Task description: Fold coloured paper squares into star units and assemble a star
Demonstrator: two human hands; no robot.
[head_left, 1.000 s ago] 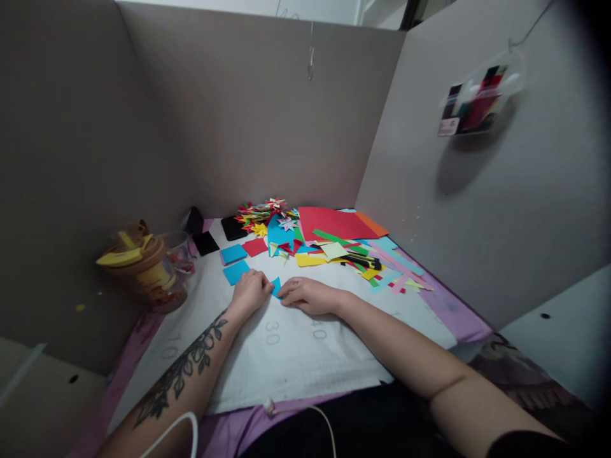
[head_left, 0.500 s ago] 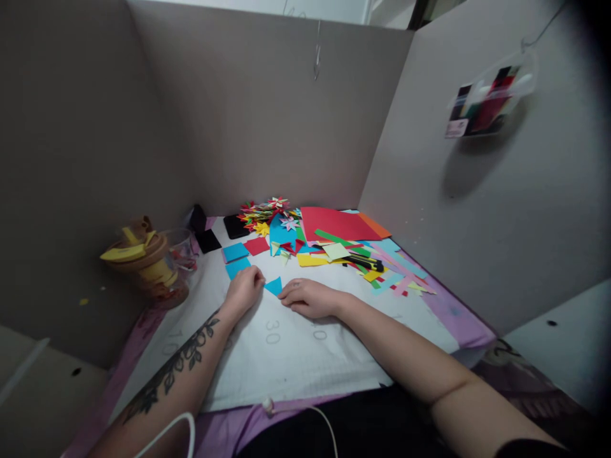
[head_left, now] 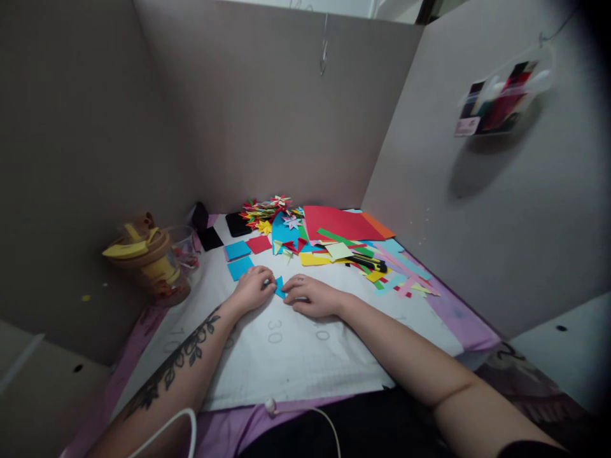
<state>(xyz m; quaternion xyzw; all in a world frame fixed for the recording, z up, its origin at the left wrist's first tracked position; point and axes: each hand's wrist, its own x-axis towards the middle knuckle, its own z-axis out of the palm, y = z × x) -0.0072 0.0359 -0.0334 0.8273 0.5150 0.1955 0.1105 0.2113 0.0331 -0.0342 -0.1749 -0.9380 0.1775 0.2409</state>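
Left hand (head_left: pixel 258 286), fingers curled at left edge of small blue paper (head_left: pixel 279 287); right hand (head_left: pixel 314 297), fingers loosely bent at right edge; firmness of either grip unclear; paper between hands over worktop (head_left: pixel 258 369); crispness likely needs aligned edges, steady pressure.

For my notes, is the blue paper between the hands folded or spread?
Cannot tell: left hand and right hand leave only a small part of the blue paper visible.

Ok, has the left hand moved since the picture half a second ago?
Yes: judged against the printed 30 on the mat, the left hand has shifted right, toward the right hand.
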